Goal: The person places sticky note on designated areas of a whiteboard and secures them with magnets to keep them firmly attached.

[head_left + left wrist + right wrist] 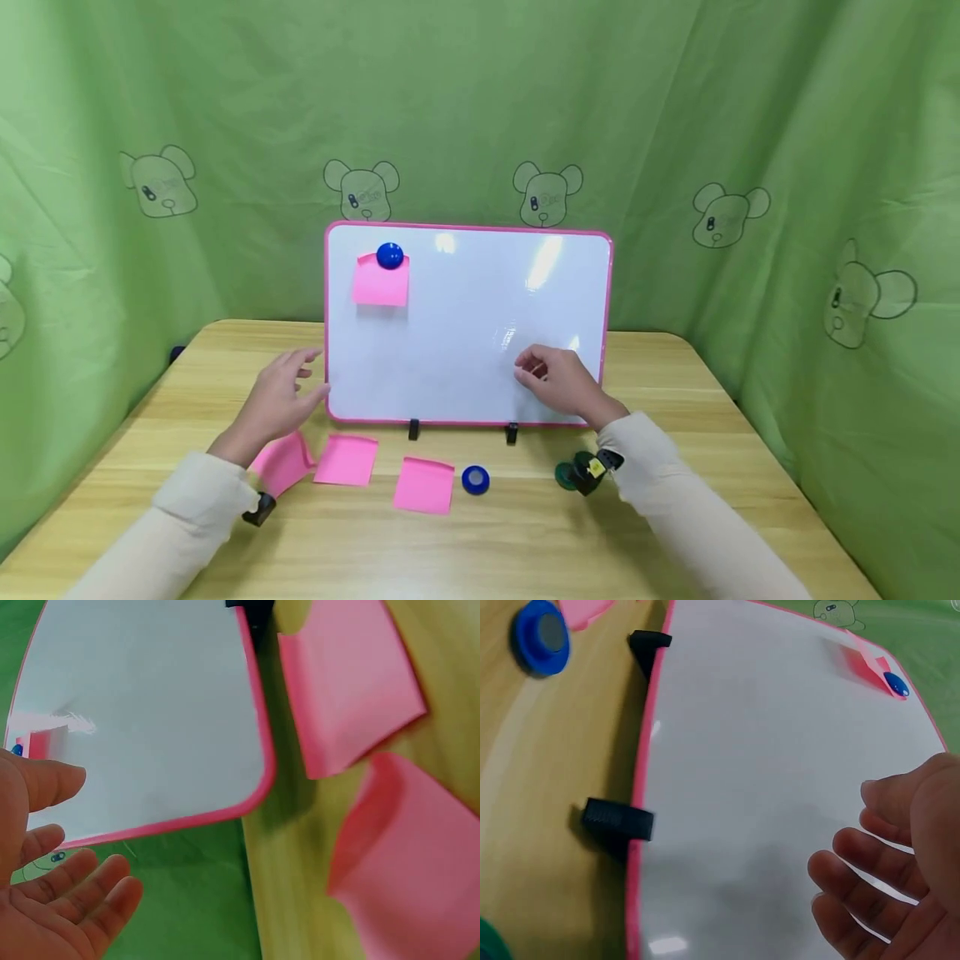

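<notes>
A whiteboard [465,333] with a pink frame stands upright on the table. On its upper left a pink sticky note [381,285] hangs under a round blue magnet [390,256]. My left hand [276,400] is by the board's lower left edge, fingers apart and holding nothing. In front of the board's lower right my right hand [557,379] hovers with loosely bent fingers. Nothing lies between its thumb and fingertips in the right wrist view. Three more pink notes, a left one [281,465], a middle one [347,460] and a right one [423,485], lie on the table.
Another blue magnet [476,480] lies right of the notes. Green magnets [566,476] are partly hidden by the right wrist's camera. Two black feet, one left [414,429] and one right [512,433], support the board. Behind the wooden table [660,517] hangs a green curtain [465,100].
</notes>
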`<state>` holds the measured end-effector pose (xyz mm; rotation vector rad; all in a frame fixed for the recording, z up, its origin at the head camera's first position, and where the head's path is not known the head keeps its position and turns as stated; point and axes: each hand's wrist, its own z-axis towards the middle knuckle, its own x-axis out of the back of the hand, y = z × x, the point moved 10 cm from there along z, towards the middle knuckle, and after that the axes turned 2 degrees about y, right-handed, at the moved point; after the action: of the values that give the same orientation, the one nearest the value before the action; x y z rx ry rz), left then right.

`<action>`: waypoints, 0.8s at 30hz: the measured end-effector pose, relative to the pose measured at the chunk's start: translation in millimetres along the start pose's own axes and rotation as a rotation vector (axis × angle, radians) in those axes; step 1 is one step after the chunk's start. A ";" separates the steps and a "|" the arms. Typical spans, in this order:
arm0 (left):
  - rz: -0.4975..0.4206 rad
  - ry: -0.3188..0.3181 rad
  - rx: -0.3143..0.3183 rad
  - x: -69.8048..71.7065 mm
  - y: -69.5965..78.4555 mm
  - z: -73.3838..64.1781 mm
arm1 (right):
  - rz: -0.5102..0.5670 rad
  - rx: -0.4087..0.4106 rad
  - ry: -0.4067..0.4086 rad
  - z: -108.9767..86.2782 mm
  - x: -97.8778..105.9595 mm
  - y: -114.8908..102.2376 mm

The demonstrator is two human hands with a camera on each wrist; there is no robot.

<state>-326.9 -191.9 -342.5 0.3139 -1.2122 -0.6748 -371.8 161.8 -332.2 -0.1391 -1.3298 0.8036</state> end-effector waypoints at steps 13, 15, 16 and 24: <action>0.041 -0.027 0.020 -12.0 -25.2 -24.4 | 0.051 0.010 -0.089 -39.4 -31.1 27.8; 0.039 -0.037 0.032 -13.9 -27.6 -27.7 | 0.057 0.016 -0.104 -44.3 -36.9 27.6; 0.037 -0.043 0.037 -14.8 -28.6 -29.2 | 0.062 0.021 -0.112 -46.5 -39.8 26.7; 0.036 -0.091 0.082 -23.3 -36.8 -38.1 | 0.088 0.073 -0.158 -56.2 -63.3 16.2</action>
<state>-307.2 -210.3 -393.7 0.3316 -1.3319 -0.6149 -329.7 155.7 -407.1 -0.0778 -1.4488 0.9528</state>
